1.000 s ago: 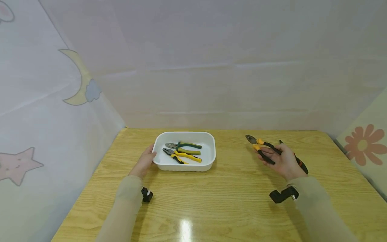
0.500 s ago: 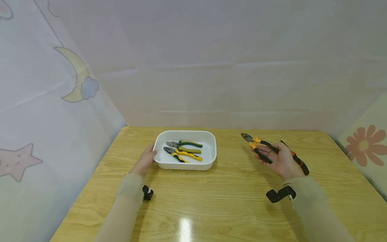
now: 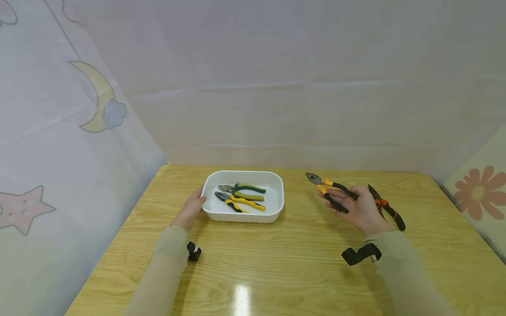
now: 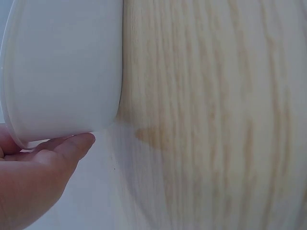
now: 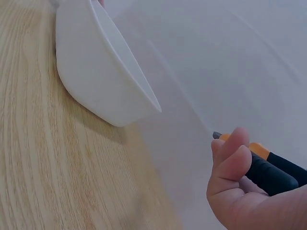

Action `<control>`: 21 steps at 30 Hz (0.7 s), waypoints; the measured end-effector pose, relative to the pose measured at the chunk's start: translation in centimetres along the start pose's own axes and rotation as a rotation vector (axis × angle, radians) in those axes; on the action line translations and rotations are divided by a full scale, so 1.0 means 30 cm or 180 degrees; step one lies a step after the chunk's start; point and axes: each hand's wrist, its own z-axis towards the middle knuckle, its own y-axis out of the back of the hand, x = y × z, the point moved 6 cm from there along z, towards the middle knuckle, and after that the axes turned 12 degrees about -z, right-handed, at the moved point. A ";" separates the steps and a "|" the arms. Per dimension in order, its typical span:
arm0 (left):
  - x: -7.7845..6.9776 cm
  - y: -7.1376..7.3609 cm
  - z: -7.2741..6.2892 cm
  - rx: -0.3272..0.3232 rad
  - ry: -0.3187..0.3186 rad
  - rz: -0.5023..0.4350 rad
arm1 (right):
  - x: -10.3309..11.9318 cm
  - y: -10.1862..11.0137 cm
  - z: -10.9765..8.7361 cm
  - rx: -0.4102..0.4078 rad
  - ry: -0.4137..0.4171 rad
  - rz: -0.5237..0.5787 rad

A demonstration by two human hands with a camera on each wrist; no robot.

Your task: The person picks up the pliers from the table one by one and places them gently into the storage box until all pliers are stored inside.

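Observation:
My left hand (image 3: 190,209) grips the left end of a white plastic tray (image 3: 280,206), thumb at the rim; in the left wrist view the fingers (image 4: 79,143) lie along its outer wall. Inside the tray are green-handled pliers (image 3: 249,198) and yellow-and-black pliers (image 3: 247,202), side by side with heads to the left. To the right, my right hand (image 3: 361,213) holds orange-and-black combination pliers (image 3: 315,178) over the table, head pointing left toward the tray. The right wrist view shows fingers curled round a black handle (image 5: 271,175), with the head mostly hidden.
Another pair of pliers with red-and-black handles (image 3: 393,215) lies on the wooden table (image 3: 284,267) just right of my right hand, partly hidden by it. A pale fabric backdrop (image 3: 253,123) stands behind the table's far edge and along the sides.
My right hand has moved left with the orange-and-black pliers, nearer the tray, uncovering more of the red-and-black pliers. My left hand keeps its grip on the tray.

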 end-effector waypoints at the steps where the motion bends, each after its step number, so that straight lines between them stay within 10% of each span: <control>1: 0.000 -0.001 -0.001 0.0003 -0.0007 -0.0005 | -0.001 -0.006 0.002 0.0029 -0.0005 0.0013; 21: 0.007 0.003 0.006 0.0003 -0.0013 -0.0021 | -0.010 -0.075 0.044 0.0329 0.0016 -0.0040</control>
